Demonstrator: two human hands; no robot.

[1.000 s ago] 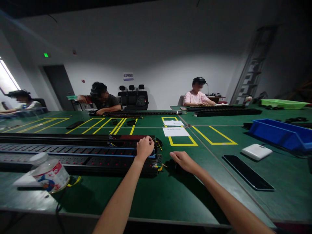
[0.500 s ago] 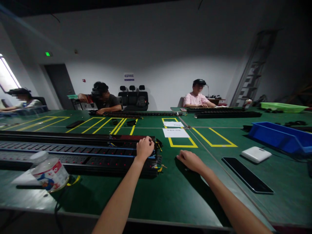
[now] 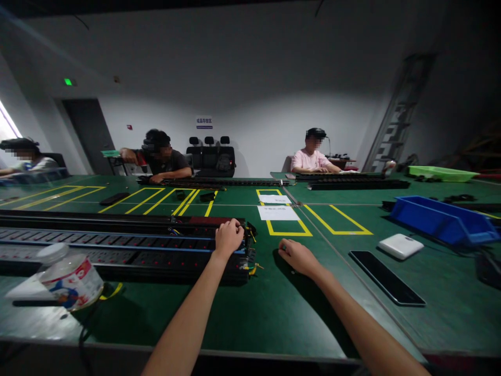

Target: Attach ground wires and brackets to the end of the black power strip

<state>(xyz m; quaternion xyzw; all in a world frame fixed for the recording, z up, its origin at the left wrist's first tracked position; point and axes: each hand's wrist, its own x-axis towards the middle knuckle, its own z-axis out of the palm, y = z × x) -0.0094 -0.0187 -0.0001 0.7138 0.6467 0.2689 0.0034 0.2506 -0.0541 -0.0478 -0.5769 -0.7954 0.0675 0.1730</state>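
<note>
Long black power strips (image 3: pixel 156 259) with rows of red-marked sockets lie side by side on the green table. My left hand (image 3: pixel 228 237) is curled over their right end, with its fingers closed on one strip; the fingertips are partly hidden. Coloured wires (image 3: pixel 254 269), yellow and green, stick out of that end. To the right of the strips, my right hand (image 3: pixel 298 256) rests on the table, apart from them. Its fingers are folded in, and whatever may be inside them is hidden.
A plastic jar (image 3: pixel 72 282) stands at front left. On the right lie a phone (image 3: pixel 385 277), a white box (image 3: pixel 401 245) and a blue bin (image 3: pixel 442 219). Paper sheets (image 3: pixel 277 213) lie ahead, among yellow tape markings. Several people sit across the table; one person (image 3: pixel 166 162) holds a power tool.
The whole view has shifted slightly, so things sit a little further left. Both hands keep nearly the same pose and place on the table.
</note>
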